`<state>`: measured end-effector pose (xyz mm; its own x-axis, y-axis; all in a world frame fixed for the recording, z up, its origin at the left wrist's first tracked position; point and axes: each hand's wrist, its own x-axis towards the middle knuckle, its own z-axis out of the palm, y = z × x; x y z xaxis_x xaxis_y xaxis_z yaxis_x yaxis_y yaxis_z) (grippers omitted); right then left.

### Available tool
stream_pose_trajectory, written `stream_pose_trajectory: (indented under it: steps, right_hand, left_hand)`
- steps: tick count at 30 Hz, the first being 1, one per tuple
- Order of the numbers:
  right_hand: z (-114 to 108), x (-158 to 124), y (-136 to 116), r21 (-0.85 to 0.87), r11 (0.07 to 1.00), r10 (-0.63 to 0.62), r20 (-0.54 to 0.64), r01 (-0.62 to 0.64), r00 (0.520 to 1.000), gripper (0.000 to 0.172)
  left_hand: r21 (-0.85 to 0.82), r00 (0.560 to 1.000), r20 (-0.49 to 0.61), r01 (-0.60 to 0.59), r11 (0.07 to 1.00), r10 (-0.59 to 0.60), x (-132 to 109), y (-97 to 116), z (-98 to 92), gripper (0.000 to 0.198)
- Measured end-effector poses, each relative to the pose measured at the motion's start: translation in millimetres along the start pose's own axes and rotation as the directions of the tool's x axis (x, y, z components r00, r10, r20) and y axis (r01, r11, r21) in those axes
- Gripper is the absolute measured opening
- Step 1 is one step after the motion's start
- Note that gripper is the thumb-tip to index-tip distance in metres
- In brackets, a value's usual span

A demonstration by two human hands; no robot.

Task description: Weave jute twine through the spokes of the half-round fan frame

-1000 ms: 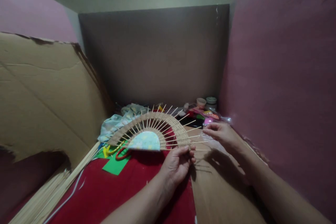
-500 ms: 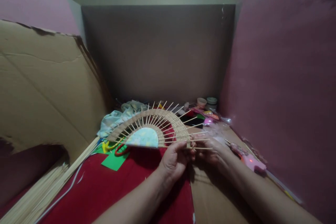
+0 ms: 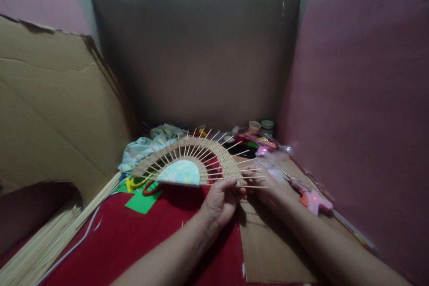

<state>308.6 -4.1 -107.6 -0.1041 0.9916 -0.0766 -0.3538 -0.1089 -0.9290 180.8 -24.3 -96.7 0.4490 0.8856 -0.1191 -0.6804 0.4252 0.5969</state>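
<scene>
A half-round woven fan of tan strand on thin radiating sticks is held up in front of me, its straight edge toward me. A pale blue patterned half-disc covers its centre. My left hand is closed on the lower right corner of the woven band, thumb on top. My right hand is at the bare stick ends just right of the band, fingers curled around and partly behind them. Whether it also pinches a loose strand is too small to tell.
Beneath lie a red cloth and a cardboard sheet. A pink glue gun rests at right. Green paper, red-handled scissors and patterned fabric are at left, near bundled sticks and upright cardboard.
The view has shifted slightly. My right hand's fingers have moved up and behind the stick ends, a little apart from my left hand, which keeps its hold on the fan.
</scene>
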Motion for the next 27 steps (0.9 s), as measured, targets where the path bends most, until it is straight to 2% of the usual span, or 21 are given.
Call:
stream_pose_trajectory:
  steps: [11, 22, 27]
  right_hand:
    - [6, -5, -7, -0.008, 1.000, 0.021, -0.001, -0.021, 1.000, 0.020]
    - [5, -9, -9, -0.056, 0.998, 0.006, 0.039, -0.004, 0.999, 0.022]
    - [6, -14, -15, -0.099, 0.995, -0.012, 0.082, 0.020, 0.997, 0.028]
  left_hand:
    - [0.006, 0.999, -0.051, -0.002, 1.000, 0.003, 1, 0, 1.9, 0.009]
    - [0.018, 0.999, 0.000, 0.038, 0.999, -0.038, 1, 1, -3.0, 0.012]
    - [0.061, 1.000, 0.004, 0.003, 0.998, -0.003, 0, 0, -2.1, 0.011]
